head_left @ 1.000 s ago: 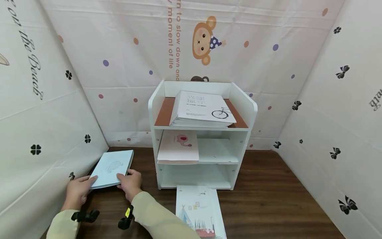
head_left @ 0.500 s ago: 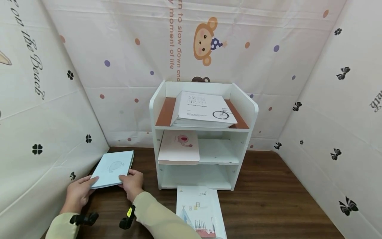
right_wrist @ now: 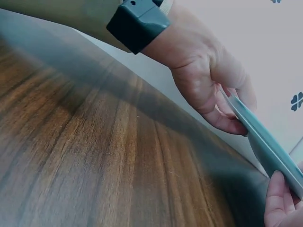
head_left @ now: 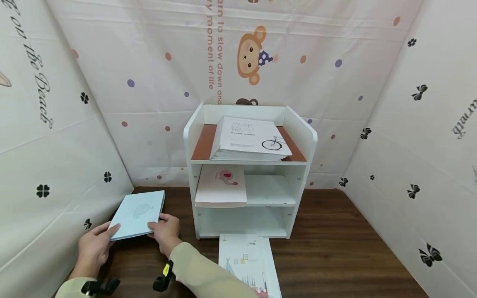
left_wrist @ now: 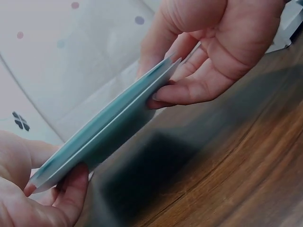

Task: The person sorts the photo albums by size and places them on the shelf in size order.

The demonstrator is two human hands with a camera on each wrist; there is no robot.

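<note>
Both hands hold a light blue notebook [head_left: 136, 215] with a whale drawing on its cover, at the left of the head view. My left hand [head_left: 91, 250] pinches its near left corner, thumb on top. My right hand [head_left: 166, 235] pinches the right side, thumb on the cover and fingers beneath. In the left wrist view the notebook [left_wrist: 106, 120] is tilted above the table, its layered edges slightly parted. The right wrist view shows the notebook [right_wrist: 262, 137] edge-on between both hands, with a shadow below.
A white shelf [head_left: 311, 136] stands in the middle. A stack of white notebooks [head_left: 253, 138] lies on top, and pale pink notebooks [head_left: 220, 188] on its middle tier. White illustrated notebooks [head_left: 242, 252] lie on the wooden table [head_left: 335, 248] before it. Printed cloth walls [head_left: 156, 54] surround the table.
The head view has shifted slightly. Both hands keep their hold on the light blue notebook, which stays almost in the same place.
</note>
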